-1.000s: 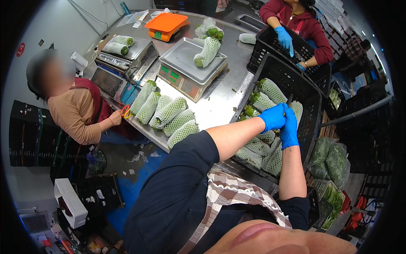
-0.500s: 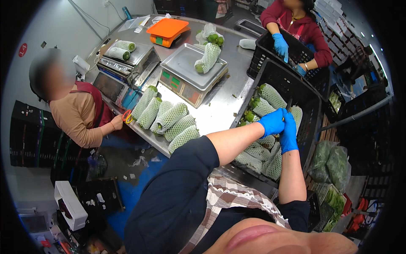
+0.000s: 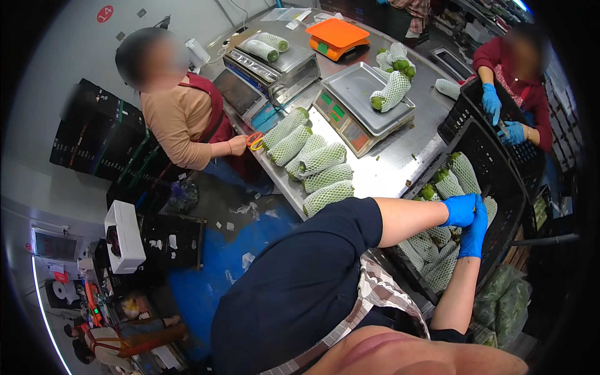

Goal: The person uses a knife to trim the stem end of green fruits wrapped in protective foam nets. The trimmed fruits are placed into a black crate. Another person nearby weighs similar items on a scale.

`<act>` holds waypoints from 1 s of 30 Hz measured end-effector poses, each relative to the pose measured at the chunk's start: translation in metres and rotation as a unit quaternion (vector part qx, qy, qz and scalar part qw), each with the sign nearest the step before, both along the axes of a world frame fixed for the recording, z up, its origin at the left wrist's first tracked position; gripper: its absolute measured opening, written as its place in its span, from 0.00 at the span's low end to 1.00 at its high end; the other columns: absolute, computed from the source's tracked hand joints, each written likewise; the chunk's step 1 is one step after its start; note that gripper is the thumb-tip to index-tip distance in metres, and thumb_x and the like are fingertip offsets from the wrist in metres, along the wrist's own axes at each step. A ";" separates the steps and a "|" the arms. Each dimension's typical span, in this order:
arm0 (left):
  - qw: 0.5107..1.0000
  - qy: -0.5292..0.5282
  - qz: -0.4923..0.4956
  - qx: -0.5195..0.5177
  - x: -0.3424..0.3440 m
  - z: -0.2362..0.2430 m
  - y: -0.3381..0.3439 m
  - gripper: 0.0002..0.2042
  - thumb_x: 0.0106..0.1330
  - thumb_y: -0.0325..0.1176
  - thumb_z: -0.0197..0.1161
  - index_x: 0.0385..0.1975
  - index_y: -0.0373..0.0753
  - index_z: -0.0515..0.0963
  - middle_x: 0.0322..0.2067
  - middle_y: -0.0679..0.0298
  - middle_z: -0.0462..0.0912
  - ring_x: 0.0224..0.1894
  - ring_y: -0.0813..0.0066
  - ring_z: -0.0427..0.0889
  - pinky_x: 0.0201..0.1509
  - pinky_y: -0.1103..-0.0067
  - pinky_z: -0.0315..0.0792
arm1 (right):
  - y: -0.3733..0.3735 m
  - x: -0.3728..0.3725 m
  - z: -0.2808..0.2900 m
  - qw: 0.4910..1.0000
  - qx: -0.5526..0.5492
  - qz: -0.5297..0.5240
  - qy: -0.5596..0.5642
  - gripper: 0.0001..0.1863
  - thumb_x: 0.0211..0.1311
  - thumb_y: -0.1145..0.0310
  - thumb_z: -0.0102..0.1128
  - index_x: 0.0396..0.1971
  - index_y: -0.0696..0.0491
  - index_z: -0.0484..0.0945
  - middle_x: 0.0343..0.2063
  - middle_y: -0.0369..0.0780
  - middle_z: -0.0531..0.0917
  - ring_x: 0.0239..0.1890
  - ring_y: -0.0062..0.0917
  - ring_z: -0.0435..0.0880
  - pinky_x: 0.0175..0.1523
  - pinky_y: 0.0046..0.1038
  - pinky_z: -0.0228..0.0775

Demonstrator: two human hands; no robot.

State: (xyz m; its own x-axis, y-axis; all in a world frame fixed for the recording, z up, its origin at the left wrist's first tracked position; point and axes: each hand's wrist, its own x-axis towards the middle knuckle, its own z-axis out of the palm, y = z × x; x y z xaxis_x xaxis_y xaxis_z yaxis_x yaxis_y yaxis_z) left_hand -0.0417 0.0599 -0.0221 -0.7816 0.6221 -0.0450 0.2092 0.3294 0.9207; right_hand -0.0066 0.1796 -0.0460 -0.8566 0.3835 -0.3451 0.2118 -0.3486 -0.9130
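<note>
The left hand (image 3: 459,211) and the right hand (image 3: 474,234), both in blue gloves, meet with fingers curled and pressed against each other; whether they pinch anything between them cannot be told. They are over a black crate (image 3: 509,209), where green vegetables (image 3: 465,172) in white net sleeves lie beneath and around them. Left of the crate, on the metal tabletop (image 3: 382,178), a row of sleeved vegetables (image 3: 322,159) lies near the edge, beside scissors (image 3: 255,141) at a co-worker's hand (image 3: 237,145). Beyond, a scale (image 3: 353,87) bears one sleeved piece (image 3: 394,91), and an orange scale (image 3: 337,34) stands farther back. At right, another person's gloved hands (image 3: 492,103) are at a second crate (image 3: 465,115).
</note>
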 end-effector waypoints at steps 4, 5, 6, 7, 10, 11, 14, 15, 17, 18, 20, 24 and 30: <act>1.000 0.018 0.007 -0.006 -0.005 -0.011 0.004 0.19 0.61 0.37 0.59 0.49 0.32 0.72 0.44 0.41 0.81 0.48 0.45 0.82 0.50 0.62 0.76 | 0.000 -0.003 -0.003 1.000 0.006 0.000 0.004 0.20 0.66 0.51 0.60 0.48 0.50 0.79 0.39 0.38 0.82 0.41 0.25 0.80 0.47 0.30 0.72; 1.000 0.024 0.004 -0.004 -0.007 -0.016 0.010 0.19 0.61 0.37 0.59 0.49 0.32 0.72 0.44 0.41 0.81 0.48 0.45 0.82 0.50 0.62 0.76 | 0.004 -0.003 -0.006 1.000 0.010 -0.001 0.011 0.20 0.66 0.51 0.60 0.48 0.50 0.79 0.39 0.38 0.82 0.41 0.25 0.79 0.47 0.30 0.72; 0.999 0.030 0.006 0.010 -0.006 -0.020 0.013 0.19 0.61 0.36 0.59 0.49 0.32 0.72 0.45 0.40 0.81 0.49 0.44 0.81 0.51 0.62 0.76 | 0.007 -0.003 -0.009 1.000 0.002 -0.001 0.011 0.20 0.66 0.51 0.59 0.48 0.50 0.79 0.39 0.39 0.82 0.41 0.25 0.79 0.48 0.29 0.71; 0.999 0.029 0.001 0.012 -0.006 -0.016 0.010 0.20 0.61 0.36 0.59 0.50 0.31 0.71 0.45 0.41 0.81 0.49 0.45 0.81 0.52 0.62 0.75 | 0.009 -0.004 -0.011 1.000 0.006 0.000 0.012 0.19 0.67 0.52 0.59 0.48 0.50 0.79 0.39 0.38 0.82 0.41 0.24 0.79 0.48 0.29 0.71; 1.000 0.028 -0.001 0.002 -0.008 -0.014 0.006 0.21 0.59 0.33 0.59 0.51 0.29 0.70 0.46 0.41 0.81 0.50 0.46 0.81 0.53 0.62 0.75 | -0.003 -0.004 0.000 1.000 0.009 0.000 0.009 0.18 0.68 0.52 0.58 0.48 0.50 0.79 0.39 0.37 0.82 0.42 0.24 0.79 0.49 0.28 0.71; 1.000 0.019 -0.007 0.001 -0.006 -0.013 0.006 0.21 0.59 0.33 0.59 0.51 0.29 0.70 0.46 0.41 0.81 0.50 0.46 0.81 0.52 0.62 0.76 | -0.003 -0.001 0.002 1.000 0.018 -0.005 0.010 0.18 0.67 0.52 0.58 0.48 0.50 0.79 0.39 0.37 0.82 0.42 0.24 0.79 0.49 0.28 0.71; 1.000 0.013 0.000 0.009 -0.005 -0.009 0.005 0.19 0.61 0.35 0.59 0.50 0.33 0.72 0.46 0.41 0.81 0.50 0.45 0.81 0.52 0.63 0.75 | -0.006 0.000 0.007 0.999 0.031 -0.009 0.018 0.18 0.67 0.52 0.58 0.47 0.49 0.79 0.39 0.37 0.82 0.42 0.24 0.79 0.48 0.28 0.71; 1.000 0.013 0.003 0.005 -0.007 -0.013 0.006 0.19 0.61 0.35 0.59 0.50 0.33 0.72 0.46 0.41 0.81 0.50 0.45 0.81 0.52 0.63 0.75 | -0.009 0.000 0.008 0.999 0.028 -0.007 0.018 0.18 0.68 0.52 0.58 0.47 0.50 0.79 0.39 0.37 0.82 0.42 0.24 0.79 0.48 0.28 0.71; 1.000 0.011 0.002 0.002 -0.005 -0.016 0.009 0.19 0.61 0.35 0.59 0.50 0.33 0.72 0.46 0.42 0.81 0.50 0.45 0.81 0.52 0.63 0.75 | -0.007 0.002 0.008 1.000 0.021 -0.008 0.016 0.18 0.68 0.52 0.58 0.47 0.50 0.79 0.39 0.37 0.82 0.41 0.24 0.79 0.48 0.27 0.71; 1.000 0.011 -0.002 0.001 -0.005 -0.016 0.008 0.20 0.60 0.34 0.59 0.50 0.32 0.71 0.46 0.41 0.80 0.50 0.45 0.81 0.52 0.63 0.75 | -0.004 0.002 0.005 1.000 0.016 -0.006 0.014 0.18 0.68 0.52 0.58 0.47 0.50 0.79 0.39 0.37 0.82 0.41 0.24 0.80 0.48 0.27 0.71; 1.000 0.010 -0.009 0.002 -0.003 0.000 -0.001 0.21 0.58 0.33 0.60 0.51 0.29 0.71 0.48 0.40 0.80 0.51 0.45 0.81 0.53 0.63 0.76 | -0.002 0.000 0.003 1.000 0.011 0.000 0.014 0.18 0.68 0.52 0.58 0.47 0.51 0.79 0.40 0.37 0.82 0.41 0.24 0.80 0.48 0.27 0.71; 1.000 0.005 -0.008 0.007 -0.001 -0.013 0.010 0.21 0.59 0.34 0.60 0.51 0.31 0.72 0.48 0.41 0.80 0.51 0.45 0.80 0.53 0.62 0.75 | 0.020 -0.002 -0.024 0.999 0.018 0.029 0.038 0.23 0.67 0.51 0.59 0.52 0.52 0.78 0.45 0.38 0.81 0.46 0.25 0.79 0.53 0.29 0.70; 0.999 -0.018 -0.015 0.033 -0.003 -0.017 0.002 0.22 0.61 0.34 0.58 0.54 0.32 0.69 0.50 0.39 0.79 0.54 0.44 0.79 0.56 0.62 0.73 | 0.005 -0.005 -0.022 0.996 0.061 -0.010 0.066 0.18 0.67 0.57 0.58 0.49 0.53 0.78 0.44 0.39 0.81 0.45 0.25 0.79 0.52 0.30 0.70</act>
State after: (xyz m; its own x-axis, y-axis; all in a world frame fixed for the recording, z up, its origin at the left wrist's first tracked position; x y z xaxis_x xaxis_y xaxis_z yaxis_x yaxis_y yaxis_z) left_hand -0.0451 0.0617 -0.0392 -0.7609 0.6481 -0.0305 0.1843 0.2610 0.9476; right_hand -0.0115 0.1850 -0.0681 -0.8830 0.4334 -0.1803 0.0820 -0.2359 -0.9683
